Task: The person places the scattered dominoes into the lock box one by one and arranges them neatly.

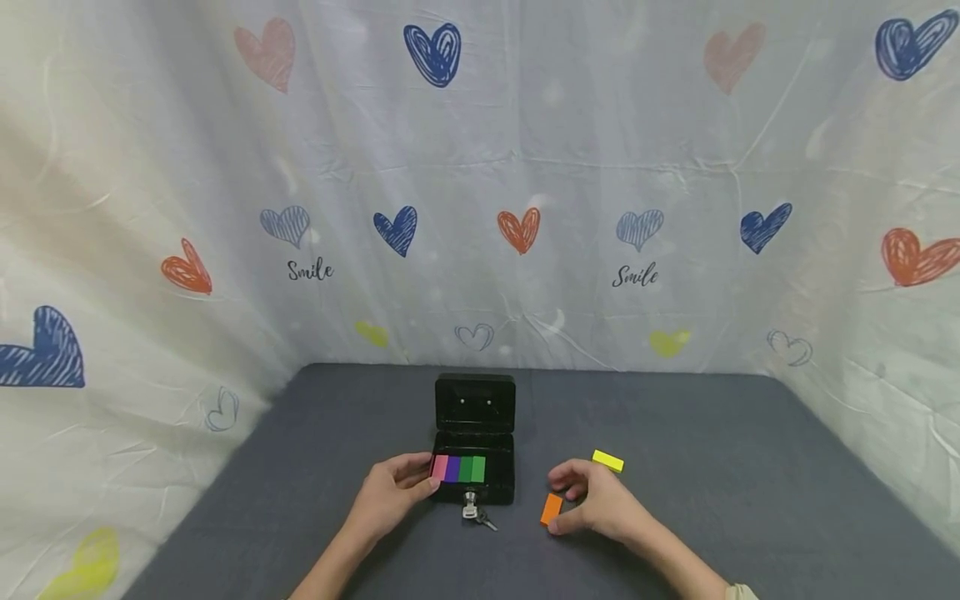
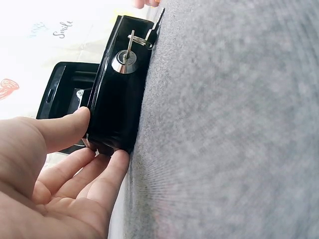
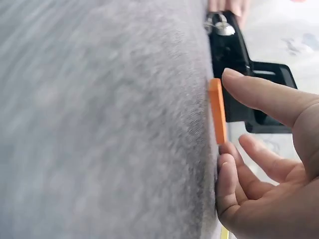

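A small black cash box (image 1: 504,483) stands on the grey surface with its lid (image 1: 476,404) raised. My left hand (image 1: 386,500) holds its left side, thumb at the front top edge and fingers against the side wall (image 2: 102,144). Inside, at the left, a pink block (image 1: 439,468), a purple block (image 1: 452,469) and two green blocks (image 1: 472,469) lie side by side. Keys (image 1: 471,510) hang from the front lock (image 2: 124,61). My right hand (image 1: 600,504) is spread around an orange block (image 1: 551,509) on the surface, thumb by its near end; contact is unclear.
A yellow block (image 1: 608,461) lies just beyond my right hand. The grey cloth (image 1: 712,450) covers the table. A white curtain (image 1: 480,167) printed with hearts rises behind it and along both sides.
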A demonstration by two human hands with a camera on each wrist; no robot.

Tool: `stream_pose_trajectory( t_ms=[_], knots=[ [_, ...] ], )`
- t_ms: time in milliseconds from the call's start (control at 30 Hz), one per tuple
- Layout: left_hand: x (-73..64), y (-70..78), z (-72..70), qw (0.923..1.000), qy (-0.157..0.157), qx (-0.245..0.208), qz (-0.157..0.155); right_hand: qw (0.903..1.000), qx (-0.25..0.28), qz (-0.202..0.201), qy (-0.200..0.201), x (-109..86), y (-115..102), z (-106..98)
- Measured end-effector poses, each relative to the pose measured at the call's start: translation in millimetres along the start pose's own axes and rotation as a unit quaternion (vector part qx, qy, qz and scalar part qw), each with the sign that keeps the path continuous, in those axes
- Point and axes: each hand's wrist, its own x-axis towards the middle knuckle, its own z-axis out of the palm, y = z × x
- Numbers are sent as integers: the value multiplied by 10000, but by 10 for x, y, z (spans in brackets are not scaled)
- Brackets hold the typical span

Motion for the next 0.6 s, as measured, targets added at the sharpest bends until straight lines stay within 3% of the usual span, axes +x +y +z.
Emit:
stream_pose_trajectory(
  t_ms=[233, 600],
  knots=[
    [1, -12, -14, 10000, -2, 20, 21, 9993, -383, 34, -2, 6, -28, 59],
    [6, -15, -2, 10000, -45, 24, 47, 9994, -237, 198, 137, -8, -21, 54]
  ],
)
